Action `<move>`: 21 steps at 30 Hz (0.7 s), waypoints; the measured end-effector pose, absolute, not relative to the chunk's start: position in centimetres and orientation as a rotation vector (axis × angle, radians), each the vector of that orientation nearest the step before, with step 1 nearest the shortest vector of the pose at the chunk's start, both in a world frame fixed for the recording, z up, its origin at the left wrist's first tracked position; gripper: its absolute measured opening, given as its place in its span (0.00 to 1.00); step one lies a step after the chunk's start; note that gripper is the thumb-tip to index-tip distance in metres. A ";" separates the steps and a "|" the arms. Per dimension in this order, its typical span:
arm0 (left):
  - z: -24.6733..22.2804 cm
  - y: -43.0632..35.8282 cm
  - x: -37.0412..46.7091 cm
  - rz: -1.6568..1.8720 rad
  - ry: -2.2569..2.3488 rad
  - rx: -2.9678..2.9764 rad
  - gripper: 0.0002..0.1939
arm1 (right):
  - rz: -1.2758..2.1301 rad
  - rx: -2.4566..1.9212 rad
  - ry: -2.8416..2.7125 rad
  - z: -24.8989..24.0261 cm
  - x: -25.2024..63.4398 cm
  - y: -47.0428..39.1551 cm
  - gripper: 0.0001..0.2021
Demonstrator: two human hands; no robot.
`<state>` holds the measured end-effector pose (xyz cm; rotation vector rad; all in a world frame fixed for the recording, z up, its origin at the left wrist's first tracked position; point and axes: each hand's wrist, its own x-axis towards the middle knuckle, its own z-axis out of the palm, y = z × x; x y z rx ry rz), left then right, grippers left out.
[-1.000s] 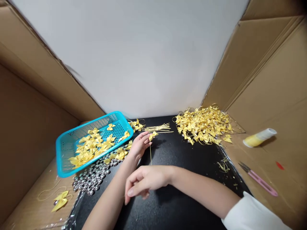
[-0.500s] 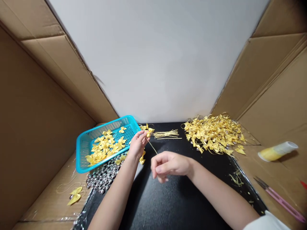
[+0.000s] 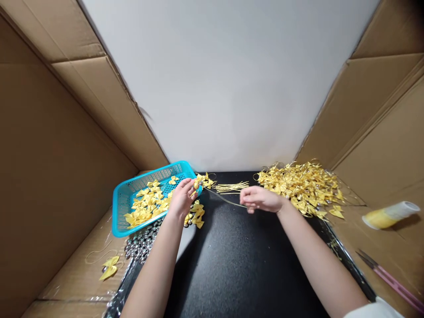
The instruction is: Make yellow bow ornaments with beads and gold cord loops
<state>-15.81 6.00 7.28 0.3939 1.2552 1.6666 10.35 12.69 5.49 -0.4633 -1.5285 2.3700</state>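
My left hand (image 3: 181,197) pinches a yellow ribbon bow (image 3: 198,181) beside the right end of the blue basket. From that bow a thin gold cord (image 3: 225,201) stretches across to my right hand (image 3: 260,198), whose curled fingers grip its other end. Several cut cord pieces (image 3: 232,187) lie in a bundle behind the cord. Below my left hand, more yellow bows (image 3: 196,215) rest on the black mat. The blue basket (image 3: 119,229) contains loose yellow bows, and shiny silver beads (image 3: 141,247) are heaped in front of it.
A large pile of corded yellow bows (image 3: 301,185) sits at the back right. Pink-handled scissors (image 3: 391,280) and a yellow-and-white roll (image 3: 391,215) lie on the cardboard at right. One corded bow (image 3: 110,268) lies at left. A white panel (image 3: 228,88) and cardboard walls enclose the black mat (image 3: 238,274).
My right hand has moved up and to the right, drawing the cord out longer between my hands. My left hand still holds the bow, slightly further left.
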 end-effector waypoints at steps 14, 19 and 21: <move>4.4 5.6 -11.9 1.326 1.175 0.703 0.20 | 1.618 -0.427 -1.207 14.1 16.5 10.2 0.08; 2.5 5.1 -9.5 1.166 1.197 0.785 0.21 | 1.477 -0.466 -1.231 15.6 16.9 8.8 0.10; 1.9 5.0 -8.7 1.140 1.222 0.816 0.19 | 1.378 -0.525 -1.270 15.9 17.0 8.4 0.11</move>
